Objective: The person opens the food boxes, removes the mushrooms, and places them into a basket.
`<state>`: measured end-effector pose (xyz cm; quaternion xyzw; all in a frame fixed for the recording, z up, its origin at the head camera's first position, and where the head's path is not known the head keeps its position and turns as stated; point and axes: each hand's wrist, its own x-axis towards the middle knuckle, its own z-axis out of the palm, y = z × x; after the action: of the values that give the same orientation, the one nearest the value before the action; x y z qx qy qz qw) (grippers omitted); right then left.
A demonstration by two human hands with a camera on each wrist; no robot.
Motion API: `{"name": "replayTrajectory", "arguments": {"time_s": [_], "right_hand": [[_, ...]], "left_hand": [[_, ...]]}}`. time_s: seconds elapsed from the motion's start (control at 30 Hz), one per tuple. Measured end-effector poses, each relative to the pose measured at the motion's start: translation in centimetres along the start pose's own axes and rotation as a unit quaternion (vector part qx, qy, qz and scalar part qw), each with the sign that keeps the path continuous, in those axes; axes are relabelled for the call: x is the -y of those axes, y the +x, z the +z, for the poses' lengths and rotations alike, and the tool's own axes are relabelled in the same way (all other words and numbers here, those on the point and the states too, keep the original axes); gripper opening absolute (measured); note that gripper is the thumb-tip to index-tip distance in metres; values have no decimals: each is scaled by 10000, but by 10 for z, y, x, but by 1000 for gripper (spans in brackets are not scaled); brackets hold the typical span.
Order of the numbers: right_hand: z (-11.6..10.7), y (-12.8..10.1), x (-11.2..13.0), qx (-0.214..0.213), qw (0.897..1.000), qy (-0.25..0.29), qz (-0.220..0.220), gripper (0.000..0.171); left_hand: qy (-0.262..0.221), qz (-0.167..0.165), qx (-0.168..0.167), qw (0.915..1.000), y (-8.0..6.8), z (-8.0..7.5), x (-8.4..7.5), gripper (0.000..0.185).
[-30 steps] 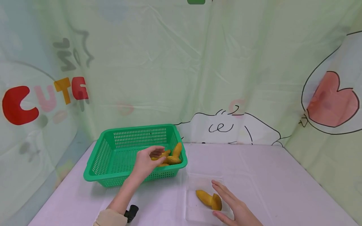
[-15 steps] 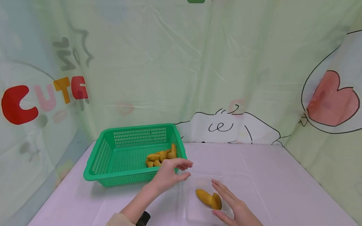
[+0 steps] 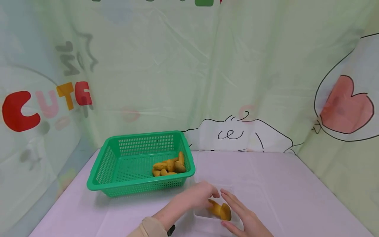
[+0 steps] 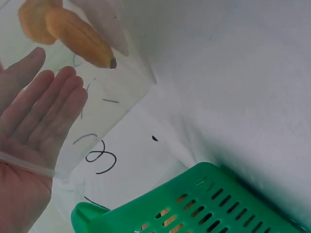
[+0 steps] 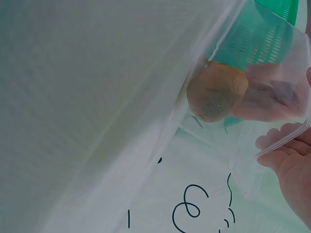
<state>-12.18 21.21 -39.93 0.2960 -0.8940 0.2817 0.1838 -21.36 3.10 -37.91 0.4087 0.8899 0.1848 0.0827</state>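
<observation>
A yellow-brown mushroom with a rounded cap lies in a clear plastic box. My left hand reaches over the box's left side, overlapping the stem end in the head view. Its fingers are extended beside the mushroom in the left wrist view, thumb apart, holding nothing visible. At the box's right side is my right hand, fingers straight and thumb spread. The right wrist view has its fingertips right at the clear rim, with the mushroom cap behind the wall.
A green slotted basket stands left of the box, with several mushrooms heaped in its right end. Behind the box, a faint outline of clear plastic lies on the pale tablecloth. A printed curtain surrounds the table.
My left hand has moved from the basket's mushrooms rightward and nearer, over the basket's corner, down to the clear box. The right hand has barely moved. The mushroom in the box looks unmoved.
</observation>
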Motion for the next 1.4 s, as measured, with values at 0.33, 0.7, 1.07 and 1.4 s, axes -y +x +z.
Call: {"name": "replayTrajectory", "arguments": {"time_s": [0.33,0.7,1.07,1.4], "right_hand": [[-1,1,2,86,9999,-47,131,72],[-1,1,1,169,9996,-64,215,71],[1,-1,-3,-142,9994,-149,-278,77],[1,-1,-6,-236,9984,-131,-500,77]], "left_hand": [[450,-134,103,9988,-1,2,-5,27],[990,204,155,9948,-1,4,-4,14],[1558,52,283,9874,-1,5,-9,12],[1922,265,554,9794,0,5,-10,8]]}}
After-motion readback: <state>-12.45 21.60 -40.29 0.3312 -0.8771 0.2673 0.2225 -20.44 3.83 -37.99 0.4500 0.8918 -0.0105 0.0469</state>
